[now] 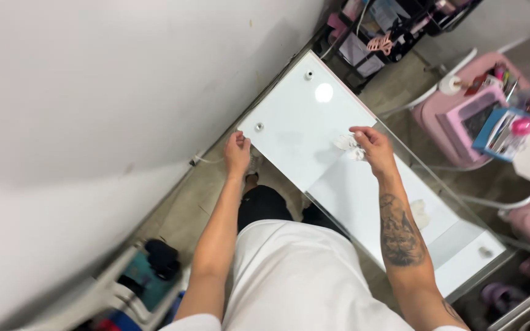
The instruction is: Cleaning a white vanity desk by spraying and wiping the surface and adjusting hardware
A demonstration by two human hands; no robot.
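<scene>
From the head view, your left hand [237,152] is curled over the near corner of the white glass desk [302,132], fingers closed on the edge right by one of the round metal fittings [259,127]. Your right hand [372,147] sits out on the glass, fingers pinched around a crumpled white wipe [346,144] that's pressed against the surface roughly mid-panel. Honestly the main thing I'd worry about is leaning too hard: you're standing over a thin glass top, and pushing down through that wipe while pulling on the corner could stress the panel or shift it on its fittings. Also the wipe is small and bunched, so your fingers could slide off it and smear prints across the glass. There's another pale scrap [420,213] lying further along the desk by your forearm, easy to drag or knock to the floor. The pink cart [461,116] with bottles and clutter sits just beyond the far edge, so a wide sweep with the elbow might bump it.
</scene>
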